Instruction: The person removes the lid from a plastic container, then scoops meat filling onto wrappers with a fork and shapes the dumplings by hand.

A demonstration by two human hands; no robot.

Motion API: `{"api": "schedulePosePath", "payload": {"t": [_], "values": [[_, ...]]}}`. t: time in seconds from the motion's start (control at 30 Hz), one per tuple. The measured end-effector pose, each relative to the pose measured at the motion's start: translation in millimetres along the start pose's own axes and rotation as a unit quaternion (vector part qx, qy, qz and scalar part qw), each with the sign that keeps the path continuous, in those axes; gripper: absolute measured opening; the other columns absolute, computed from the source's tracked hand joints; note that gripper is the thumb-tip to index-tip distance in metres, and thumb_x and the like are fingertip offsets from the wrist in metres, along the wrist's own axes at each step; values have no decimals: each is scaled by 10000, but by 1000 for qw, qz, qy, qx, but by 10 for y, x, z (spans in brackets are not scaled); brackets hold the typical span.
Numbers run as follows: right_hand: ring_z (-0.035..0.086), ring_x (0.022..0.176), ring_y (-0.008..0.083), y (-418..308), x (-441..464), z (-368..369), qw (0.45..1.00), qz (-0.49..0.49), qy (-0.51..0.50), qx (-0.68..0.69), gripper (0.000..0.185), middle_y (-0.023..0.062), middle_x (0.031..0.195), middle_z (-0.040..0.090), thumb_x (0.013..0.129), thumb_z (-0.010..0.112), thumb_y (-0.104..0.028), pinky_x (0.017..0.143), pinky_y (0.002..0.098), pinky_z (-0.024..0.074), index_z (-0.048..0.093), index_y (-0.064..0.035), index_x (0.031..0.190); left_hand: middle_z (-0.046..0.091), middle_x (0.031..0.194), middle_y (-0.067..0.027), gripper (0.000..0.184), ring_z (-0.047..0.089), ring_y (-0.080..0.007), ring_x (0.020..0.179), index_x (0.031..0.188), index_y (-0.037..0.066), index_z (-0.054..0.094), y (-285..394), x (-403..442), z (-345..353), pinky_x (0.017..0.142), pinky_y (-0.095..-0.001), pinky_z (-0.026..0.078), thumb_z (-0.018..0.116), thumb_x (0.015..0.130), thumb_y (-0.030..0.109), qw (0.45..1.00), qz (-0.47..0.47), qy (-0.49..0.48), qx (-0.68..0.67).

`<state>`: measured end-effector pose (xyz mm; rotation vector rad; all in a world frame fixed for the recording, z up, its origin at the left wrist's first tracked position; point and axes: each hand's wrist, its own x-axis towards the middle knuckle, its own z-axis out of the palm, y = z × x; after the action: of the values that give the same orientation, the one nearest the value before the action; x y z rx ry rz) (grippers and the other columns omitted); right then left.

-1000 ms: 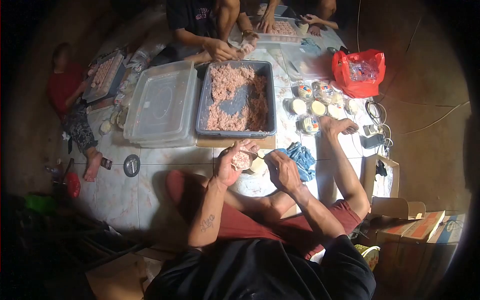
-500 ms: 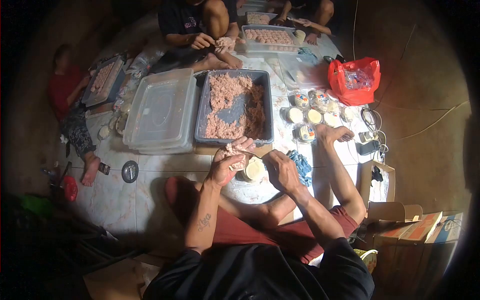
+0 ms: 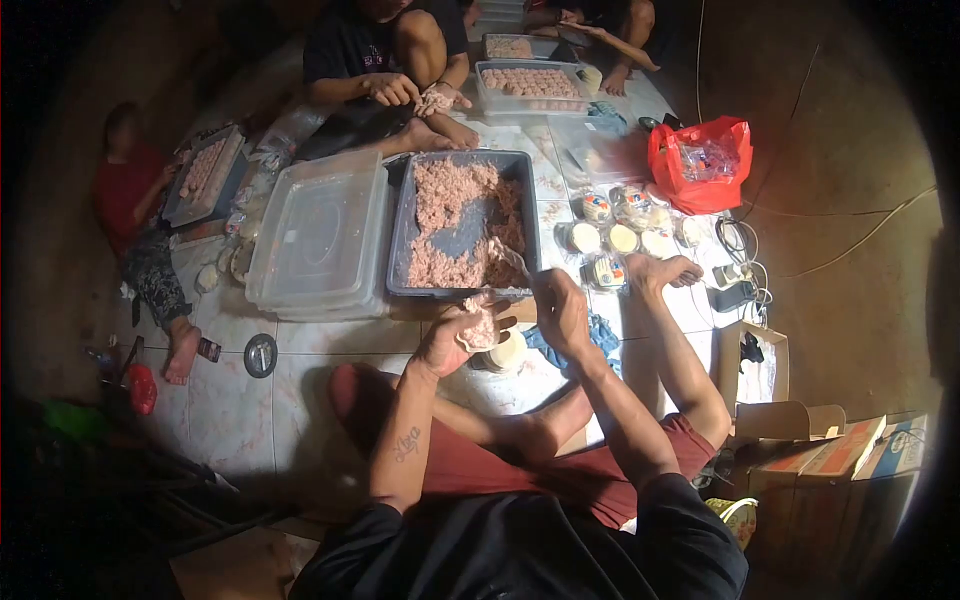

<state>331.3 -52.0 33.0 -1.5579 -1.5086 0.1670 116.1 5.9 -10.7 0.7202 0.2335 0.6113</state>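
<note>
My left hand point(image 3: 447, 340) cradles a round dumpling wrapper point(image 3: 478, 338) with pink minced filling on it, fingers partly spread beneath. My right hand point(image 3: 563, 315) is closed around the handle of a flat spatula-like tool point(image 3: 511, 262); its blade reaches into the minced filling point(image 3: 455, 190) at the near right corner of a grey tub point(image 3: 394, 240). The handle is mostly hidden by my fingers. Just below and between my hands stands a stack of pale round wrappers point(image 3: 507, 352). A crumpled blue cloth point(image 3: 600, 340) lies beside my right wrist.
Lidded clear containers point(image 3: 318, 230) stand left of the tub. Several wrapper stacks point(image 3: 622, 238) and a red plastic bag point(image 3: 703, 165) sit to the right, near cables and a power adapter point(image 3: 737, 297). Other people sit around, with trays of shaped pieces point(image 3: 530, 82).
My right hand has moved up and forward from the wrapper, taking the tool into the filling. My left hand has opened somewhat, keeping the filled wrapper. The person opposite has lowered their hands slightly.
</note>
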Motion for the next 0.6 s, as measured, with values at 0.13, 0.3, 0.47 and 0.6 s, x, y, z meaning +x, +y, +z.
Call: {"api": "schedulePosePath", "payload": {"t": [0.13,0.3,0.47,0.6], "values": [[671,833,420,295,67,2,964,60,-125,-227,128,213,941,661,928,529,-100,680,504,550,624,-23,966,514,1419,-270,750,564,-428,1255,1444,-2,402,-82,-32,1,1055,-526,480,475,995,593,991,-32,70,-110],[645,836,428,-38,68,-145,986,-11,-119,-120,131,207,924,640,905,537,-39,690,486,520,623,-10,999,552,1379,-246,965,595,-411,1215,1412,-12,453,22,-42,38,997,-542,511,307,921,806,991,-15,63,-113],[623,809,406,-300,-184,-170,985,-85,-151,10,158,169,868,599,876,605,-16,683,474,505,651,-27,1027,616,1303,-197,989,619,-342,1192,1336,-47,534,18,6,-10,1004,-524,514,302,913,817,988,-9,102,-119],[634,806,373,-126,-272,-31,985,-97,-135,-47,202,146,883,606,866,590,-20,689,461,525,650,-41,1058,575,1365,-229,1047,545,-333,1298,1390,-85,473,-7,26,5,1106,-492,429,250,917,822,993,6,42,-110]]}}
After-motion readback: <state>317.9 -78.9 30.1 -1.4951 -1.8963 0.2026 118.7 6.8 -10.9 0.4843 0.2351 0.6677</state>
